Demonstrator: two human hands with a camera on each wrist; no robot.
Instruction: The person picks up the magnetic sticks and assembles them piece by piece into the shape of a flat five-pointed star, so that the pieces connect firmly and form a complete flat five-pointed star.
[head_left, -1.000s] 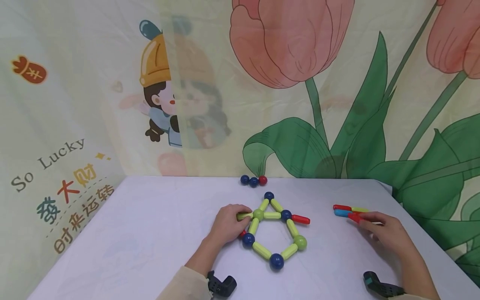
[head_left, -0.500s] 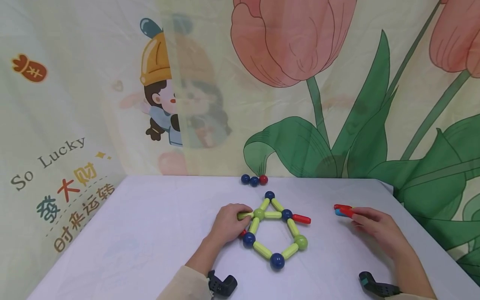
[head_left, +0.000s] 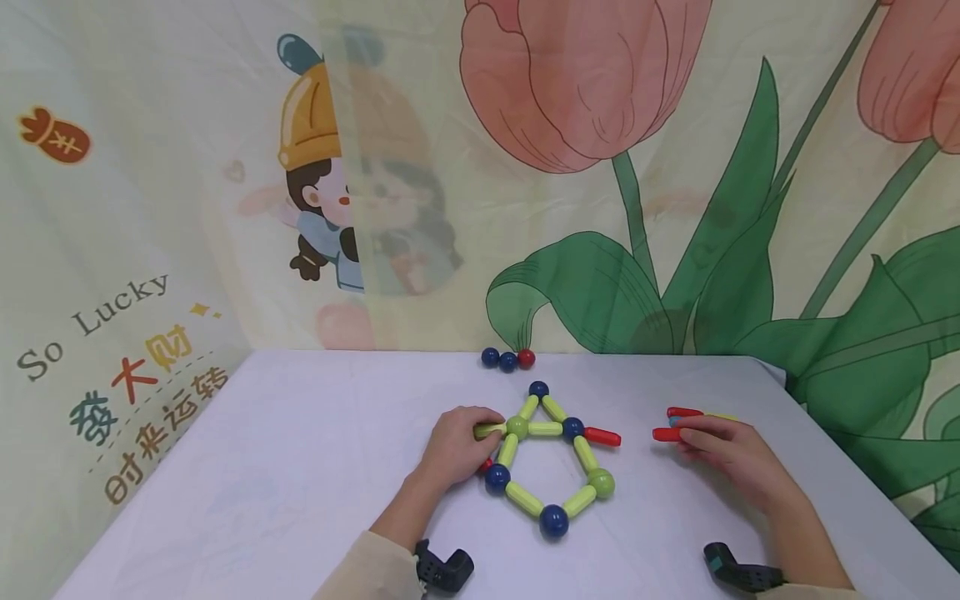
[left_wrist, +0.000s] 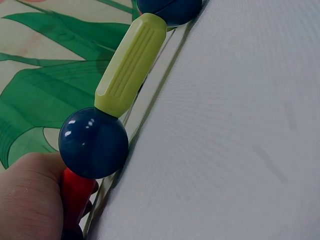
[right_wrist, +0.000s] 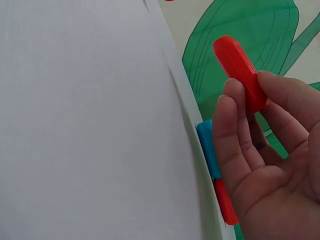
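On the white table a figure of yellow-green rods [head_left: 545, 430] and balls forms a triangle above a five-sided ring. My left hand [head_left: 463, 446] is at its left side, fingers curled over a yellow-green rod [head_left: 487, 432] that sticks out from a green ball [head_left: 517, 428]. Beside that hand, a red rod [left_wrist: 75, 197] joins a dark blue ball [left_wrist: 93, 143] and is partly hidden. My right hand [head_left: 723, 458] pinches another red rod [right_wrist: 241, 72] between thumb and fingertips, to the right of the figure.
Behind the right hand lie loose rods, among them a red one [head_left: 684, 412] and a blue one [right_wrist: 208, 147]. Two blue balls and a red ball [head_left: 527, 358] sit at the table's back edge. A red rod [head_left: 602, 437] juts rightward from the figure.
My right hand has moved left with the pinched red rod, drawing it away from the loose rods. The left hand and the figure have stayed in place.
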